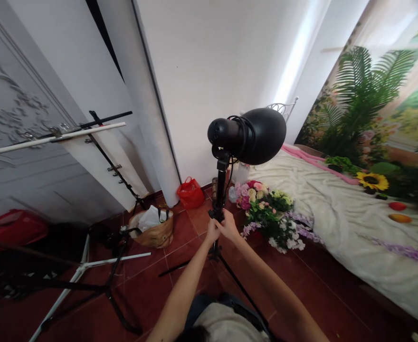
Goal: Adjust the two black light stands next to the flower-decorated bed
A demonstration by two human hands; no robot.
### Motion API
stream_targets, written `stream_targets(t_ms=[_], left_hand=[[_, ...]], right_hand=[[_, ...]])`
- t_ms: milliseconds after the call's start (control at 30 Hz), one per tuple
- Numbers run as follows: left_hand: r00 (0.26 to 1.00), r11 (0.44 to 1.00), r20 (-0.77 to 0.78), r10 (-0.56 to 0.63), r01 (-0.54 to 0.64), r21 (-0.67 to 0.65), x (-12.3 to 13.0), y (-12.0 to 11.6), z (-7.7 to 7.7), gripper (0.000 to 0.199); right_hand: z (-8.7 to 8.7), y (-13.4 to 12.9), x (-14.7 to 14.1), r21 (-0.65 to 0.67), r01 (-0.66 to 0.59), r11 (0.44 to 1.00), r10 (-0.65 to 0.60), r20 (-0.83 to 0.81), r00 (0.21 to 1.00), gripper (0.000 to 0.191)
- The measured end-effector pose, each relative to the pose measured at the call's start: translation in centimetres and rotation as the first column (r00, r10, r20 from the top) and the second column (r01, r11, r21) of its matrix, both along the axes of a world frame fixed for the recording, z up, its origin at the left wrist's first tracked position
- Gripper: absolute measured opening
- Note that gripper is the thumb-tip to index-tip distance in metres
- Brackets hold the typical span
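A black studio lamp (262,137) with a rounded shade tops a black light stand (220,187) straight in front of me. Its cord is looped around the lamp's neck and hangs beside the pole. My left hand (213,231) is closed around the pole below a clamp knob. Just above and to the right, my right hand (228,224) grips the same stand near that knob. The two hands touch, and they partly hide each other's fingers. Below them the stand's legs (235,275) spread over the tiled floor.
Artificial flowers (262,204) stand right of the stand, beside a bed with a cream cover (323,199). A red bag (190,192) and a wicker basket (157,232) sit on the floor to the left. More stands, one with white legs (84,266), crowd the left side.
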State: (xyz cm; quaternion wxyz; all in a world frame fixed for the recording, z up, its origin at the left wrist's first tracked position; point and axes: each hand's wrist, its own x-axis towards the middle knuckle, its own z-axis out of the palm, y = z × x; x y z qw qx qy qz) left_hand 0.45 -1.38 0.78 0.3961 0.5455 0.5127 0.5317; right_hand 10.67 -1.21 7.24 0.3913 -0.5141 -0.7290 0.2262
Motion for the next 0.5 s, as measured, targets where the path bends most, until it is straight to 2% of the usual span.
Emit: stream_targets(t_ms=[133, 233, 367, 433, 500], left_hand=[[0.999, 1.000, -0.047, 0.025, -0.025, 0.010, -0.3, 0.0, -0.4, 0.029], [0.998, 1.000, -0.065, 0.022, -0.021, 0.009, -0.4, -0.2, 0.1, 0.031], [0.997, 1.000, -0.070, 0.019, -0.018, 0.018, -0.3, -0.4, 1.0, 0.048], [0.996, 1.000, -0.081, 0.027, -0.026, 0.005, -0.3, -0.5, 1.4, 0.052], [0.994, 0.999, -0.102, 0.026, -0.028, -0.019, -0.3, -0.6, 1.7, 0.050]], right_hand=[[0.1, 1.2, -2.2, -0.162, 0.083, 0.983, -0.074, 0.059, 0.995, 0.016], [0.5, 1.5, -2.7, -0.198, 0.098, 0.975, -0.096, 0.019, 0.995, 0.006], [2.4, 1.5, -3.1, -0.267, 0.081, 0.960, -0.132, -0.183, 0.974, 0.017], [4.1, 1.7, -3.4, -0.285, 0.080, 0.955, -0.158, -0.264, 0.952, 0.026], [6.4, 2.2, -3.6, -0.245, 0.069, 0.967, -0.146, -0.314, 0.938, 0.033]])
